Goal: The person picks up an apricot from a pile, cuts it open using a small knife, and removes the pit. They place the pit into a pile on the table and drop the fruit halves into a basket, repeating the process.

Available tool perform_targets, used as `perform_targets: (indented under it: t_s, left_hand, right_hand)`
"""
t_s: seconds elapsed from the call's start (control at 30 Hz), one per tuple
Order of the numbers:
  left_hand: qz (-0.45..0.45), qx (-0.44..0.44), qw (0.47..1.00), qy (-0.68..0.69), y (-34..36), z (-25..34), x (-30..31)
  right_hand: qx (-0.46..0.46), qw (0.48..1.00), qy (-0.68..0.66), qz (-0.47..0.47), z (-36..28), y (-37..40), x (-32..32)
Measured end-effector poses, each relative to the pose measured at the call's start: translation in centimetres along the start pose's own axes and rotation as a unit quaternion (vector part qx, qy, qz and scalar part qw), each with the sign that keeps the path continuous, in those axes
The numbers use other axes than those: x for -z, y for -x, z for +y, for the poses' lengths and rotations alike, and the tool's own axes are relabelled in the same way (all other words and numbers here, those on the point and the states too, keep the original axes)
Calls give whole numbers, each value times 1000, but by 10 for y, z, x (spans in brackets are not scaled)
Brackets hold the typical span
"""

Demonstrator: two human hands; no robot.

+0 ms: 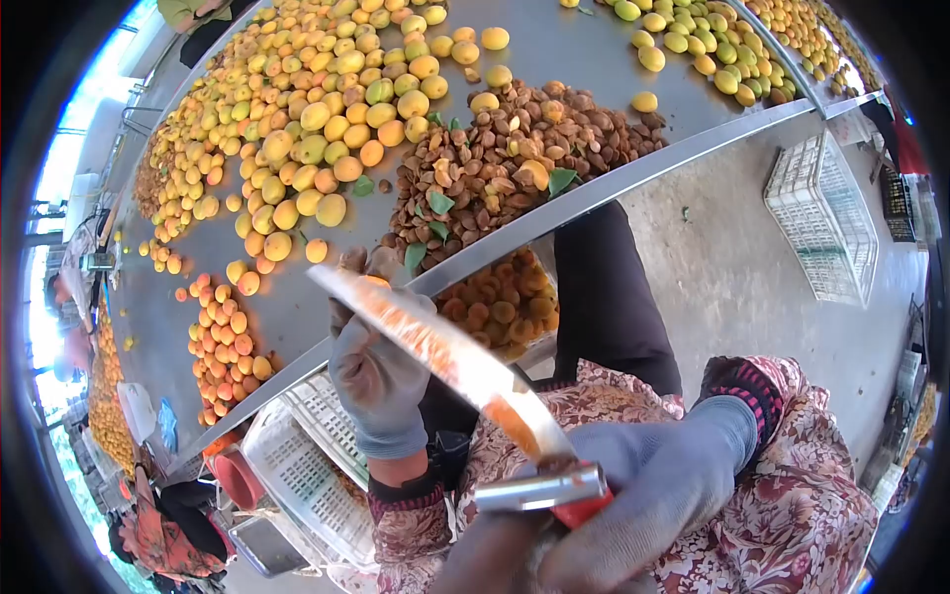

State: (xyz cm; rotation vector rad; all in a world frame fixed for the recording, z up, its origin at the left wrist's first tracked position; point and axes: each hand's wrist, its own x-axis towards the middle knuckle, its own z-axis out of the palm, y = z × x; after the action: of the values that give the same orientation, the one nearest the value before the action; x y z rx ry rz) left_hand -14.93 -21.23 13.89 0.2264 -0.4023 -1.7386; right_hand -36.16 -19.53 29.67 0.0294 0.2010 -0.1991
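Note:
My right hand (658, 485), in a grey glove, is closed around the red handle of a knife (445, 356). A shiny metal collar sits where blade meets handle, and wet orange pulp is smeared along the blade, which points up and left. Behind the blade tip is my left hand (381, 381), also gloved, with stained fingers curled at the table's edge. A bit of orange apricot (375, 281) shows between those fingers; most of it is hidden by glove and blade. Just beyond lies a heap of brown apricot pits (495, 163) with a few green leaves.
Whole apricots (327, 119) cover much of the metal table (396, 198), with greener ones (693, 40) farther right. Below its raised edge stands a container of halved apricots (505, 302). White plastic crates (821, 213) stand on the floor. Another person (163, 530) is at lower left.

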Motion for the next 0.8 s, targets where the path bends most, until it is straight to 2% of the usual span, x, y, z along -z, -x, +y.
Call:
perform_targets:
  t_s: [0.03, 0.07, 0.17, 0.23, 0.3, 0.33, 0.4, 0.5, 0.57, 0.6, 0.63, 0.7, 0.73, 0.8]
  left_hand:
    - [18, 7, 1000, -8, 5, 2, 7]
    - [24, 2, 1000, -18, 11, 3, 11]
    - [26, -15, 999, -18, 13, 2, 8]
    - [22, -24, 999, -3, 9, -3, -3]
    - [39, -37, 998, -25, 3, -8, -16]
    - [60, -40, 997, -7, 5, -8, -14]
    - [68, -37, 996, -37, 8, -3, -16]
    - [89, -29, 993, -68, 8, -3, -13]
    - [83, -15, 994, -72, 11, 1, -12]
    - [153, -62, 978, -129, 14, -7, -30]
    - [134, -64, 981, -125, 15, -5, -38]
    - [110, -57, 975, -182, 17, 2, -44]
    - [111, -56, 975, -186, 20, 2, -51]
    - [16, -106, 973, -204, 22, -1, -69]
  right_hand:
    - [-10, 993, 28, 112, -5, 0, -13]
    - [83, 974, 82, -195, 13, -6, 38]
    - [44, 981, 93, -163, 8, -3, 30]
    - [69, 977, 130, -152, 10, -2, 29]
    - [58, 991, 39, -111, 20, -2, 31]
    - [59, 991, 40, -111, 17, -1, 30]
    - [-23, 991, 80, -107, 3, 2, 25]
    - [-28, 988, 52, -141, -3, -5, 36]
    - [39, 975, 215, 38, -16, 0, 29]
    - [144, 949, 237, 154, -21, 0, 28]
    - [266, 898, 324, 132, -27, -7, 45]
    - [451, 768, 370, 264, -48, -27, 78]
    - [476, 720, 404, 303, -69, -38, 110]
    - [422, 715, 424, 362, -91, -37, 148]
